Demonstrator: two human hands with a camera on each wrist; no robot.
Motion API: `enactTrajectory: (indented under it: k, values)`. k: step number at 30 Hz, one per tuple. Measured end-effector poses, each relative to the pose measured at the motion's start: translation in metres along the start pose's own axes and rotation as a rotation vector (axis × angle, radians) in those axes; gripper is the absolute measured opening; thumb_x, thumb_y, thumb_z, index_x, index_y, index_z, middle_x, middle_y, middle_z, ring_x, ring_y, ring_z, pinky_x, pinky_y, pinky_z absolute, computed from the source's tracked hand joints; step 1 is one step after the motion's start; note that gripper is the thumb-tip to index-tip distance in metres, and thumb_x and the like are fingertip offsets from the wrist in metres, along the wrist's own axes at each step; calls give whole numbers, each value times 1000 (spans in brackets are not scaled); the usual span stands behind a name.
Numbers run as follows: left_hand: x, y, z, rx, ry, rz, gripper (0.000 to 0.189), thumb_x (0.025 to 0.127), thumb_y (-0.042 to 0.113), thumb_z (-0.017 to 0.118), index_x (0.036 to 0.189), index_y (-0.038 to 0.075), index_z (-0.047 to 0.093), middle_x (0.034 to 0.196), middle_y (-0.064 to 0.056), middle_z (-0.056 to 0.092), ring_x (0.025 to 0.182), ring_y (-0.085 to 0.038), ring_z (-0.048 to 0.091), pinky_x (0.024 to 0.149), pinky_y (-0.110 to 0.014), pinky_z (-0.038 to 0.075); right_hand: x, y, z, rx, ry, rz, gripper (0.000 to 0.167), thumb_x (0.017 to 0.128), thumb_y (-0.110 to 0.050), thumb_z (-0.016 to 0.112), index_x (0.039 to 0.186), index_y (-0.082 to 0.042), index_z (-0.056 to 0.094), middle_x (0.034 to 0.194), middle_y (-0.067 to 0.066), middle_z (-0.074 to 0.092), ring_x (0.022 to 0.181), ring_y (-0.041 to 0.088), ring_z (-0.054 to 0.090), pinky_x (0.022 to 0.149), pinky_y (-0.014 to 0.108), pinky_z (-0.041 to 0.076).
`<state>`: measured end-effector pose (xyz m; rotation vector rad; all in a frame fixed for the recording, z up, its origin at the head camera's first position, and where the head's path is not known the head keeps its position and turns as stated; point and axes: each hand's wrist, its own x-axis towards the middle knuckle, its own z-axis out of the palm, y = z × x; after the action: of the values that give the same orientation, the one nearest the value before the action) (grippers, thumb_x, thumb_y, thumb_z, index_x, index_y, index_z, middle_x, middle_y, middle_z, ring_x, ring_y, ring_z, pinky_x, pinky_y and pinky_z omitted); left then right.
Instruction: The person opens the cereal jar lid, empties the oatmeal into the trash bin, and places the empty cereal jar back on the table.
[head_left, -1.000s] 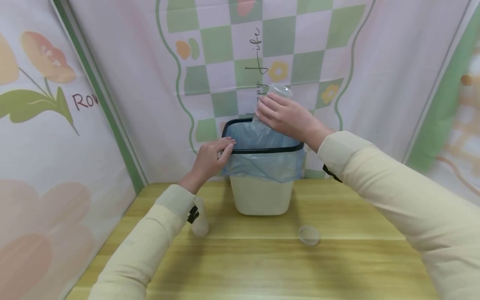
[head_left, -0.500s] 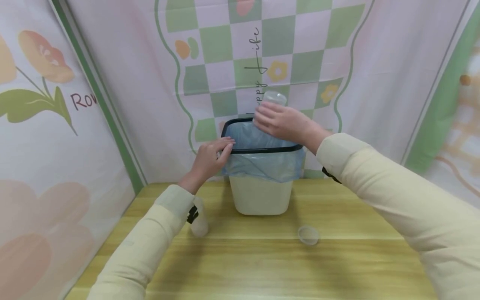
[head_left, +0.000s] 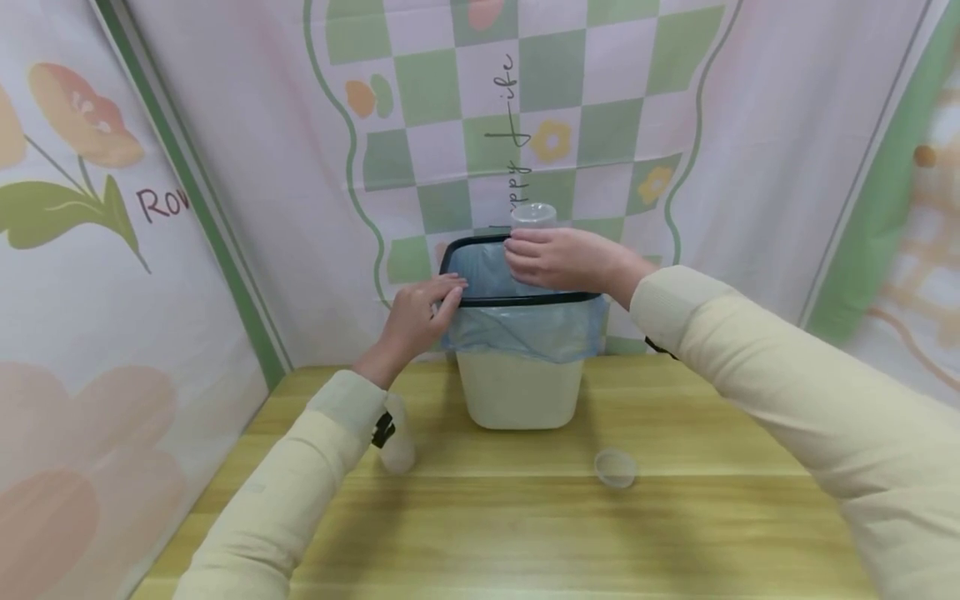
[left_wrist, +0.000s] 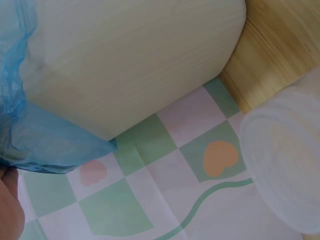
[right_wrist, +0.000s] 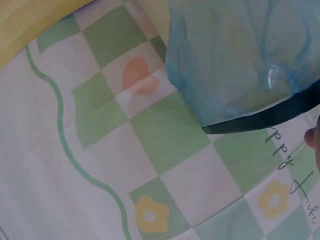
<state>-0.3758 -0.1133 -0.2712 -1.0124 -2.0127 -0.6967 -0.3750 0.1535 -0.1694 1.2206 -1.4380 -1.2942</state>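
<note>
In the head view a cream trash bin with a black rim ring and a blue liner bag stands against the back cloth. My left hand grips the rim at its left corner, fingers over the ring and thumb on the near side. Above the bin's opening my right hand holds a clear plastic cup from the side, one round end facing up; the fingers hide the rest. The right wrist view catches only a fingertip beyond the black ring.
A round clear lid lies on the wooden table, right of the bin. Beside my left wrist stands a whitish translucent container, partly covered by the sleeve. Patterned cloth walls close in the back and sides.
My right hand has lowered the cup toward the bin and slightly left, and the cup has turned from tilted to nearly upright. The left hand stays on the rim.
</note>
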Motion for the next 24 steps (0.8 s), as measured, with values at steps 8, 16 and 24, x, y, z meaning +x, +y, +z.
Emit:
enactTrajectory:
  k: [8, 16, 24]
  values:
    - [2, 1, 0, 9, -3, 1, 27, 98, 14, 52, 106, 0, 74, 110, -12, 71, 112, -24, 63, 96, -38, 49, 0, 2, 0, -36, -4, 36, 37, 89, -6, 69, 125, -5, 60, 129, 14, 57, 125, 28, 49, 114, 39, 26]
    - [1, 2, 1, 2, -8, 2, 27, 99, 14, 52, 106, 0, 74, 110, -12, 70, 112, -24, 62, 96, -37, 49, -2, 2, -1, -31, -20, 87, 40, 89, -5, 69, 128, -6, 59, 130, 14, 56, 125, 29, 48, 115, 39, 23]
    - [3, 2, 0, 12, -10, 0, 27, 99, 14, 52, 106, 0, 74, 110, -12, 70, 112, -24, 63, 97, -36, 48, 0, 1, 2, -11, -3, 6, 35, 88, -6, 70, 122, -4, 60, 127, 14, 56, 122, 29, 49, 114, 40, 26]
